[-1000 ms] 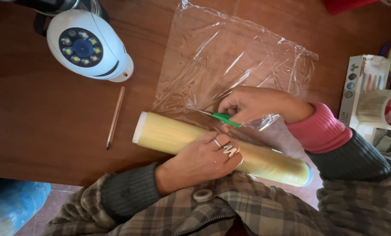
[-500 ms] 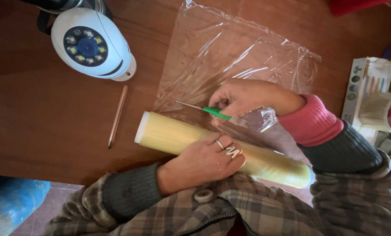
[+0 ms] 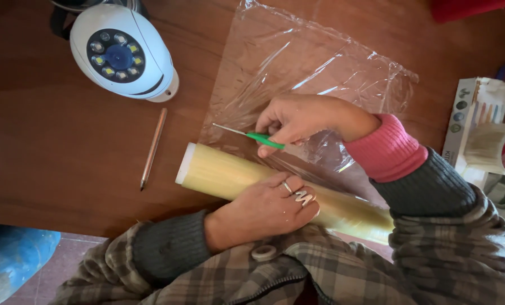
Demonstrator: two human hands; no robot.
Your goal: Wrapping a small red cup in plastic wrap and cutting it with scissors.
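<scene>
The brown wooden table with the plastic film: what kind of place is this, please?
Probably a home craft or work table, not a factory. On the brown wooden table lie a thin brown pencil, a yellowish roll of clear plastic film, a white dome-shaped security camera and a tape roll.

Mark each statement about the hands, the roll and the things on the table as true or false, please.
1. The left hand rests on the roll of clear film. True.
2. The right hand holds a red pen. False: it holds a thin green-handled cutting tool with a metal tip.
3. The pencil lies on the table between the white camera and the roll's end. True.
4. The sheet of film is still wound fully on the roll. False: a wide sheet lies spread flat on the wooden table.
5. The left hand wears no rings. False: rings show on its fingers.
</scene>
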